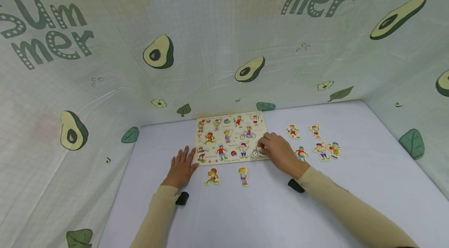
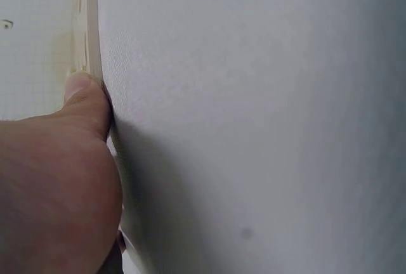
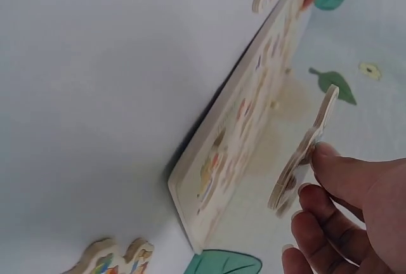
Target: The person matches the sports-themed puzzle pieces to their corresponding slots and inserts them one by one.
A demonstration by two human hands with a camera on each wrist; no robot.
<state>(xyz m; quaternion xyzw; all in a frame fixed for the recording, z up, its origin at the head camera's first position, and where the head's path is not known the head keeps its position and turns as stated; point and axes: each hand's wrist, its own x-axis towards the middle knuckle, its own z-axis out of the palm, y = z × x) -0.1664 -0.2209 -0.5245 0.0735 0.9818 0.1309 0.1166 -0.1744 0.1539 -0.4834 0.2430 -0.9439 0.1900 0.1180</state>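
Note:
A flat wooden puzzle board [image 1: 217,164], printed with children doing sports, lies near the back wall. Above its front right corner my right hand [image 1: 279,153] pinches a thin wooden puzzle piece [image 3: 301,160] between thumb and fingers. Part of a bicycle shows on that piece in the head view; my fingers hide the rest. In the right wrist view the piece is tilted and raised off the board. My left hand [image 1: 180,168] rests with fingers spread at the board's left edge. Its thumb [image 2: 85,99] touches the board's side.
In front of the board lie a runner piece [image 1: 212,176] and a bat-holder piece [image 1: 243,176]. Several more pieces are to the right, including a footballer [image 1: 292,131], a racket player [image 1: 315,130] and a ball player [image 1: 334,149]. A printed cloth [image 1: 207,45] hangs behind the white table [image 1: 245,217].

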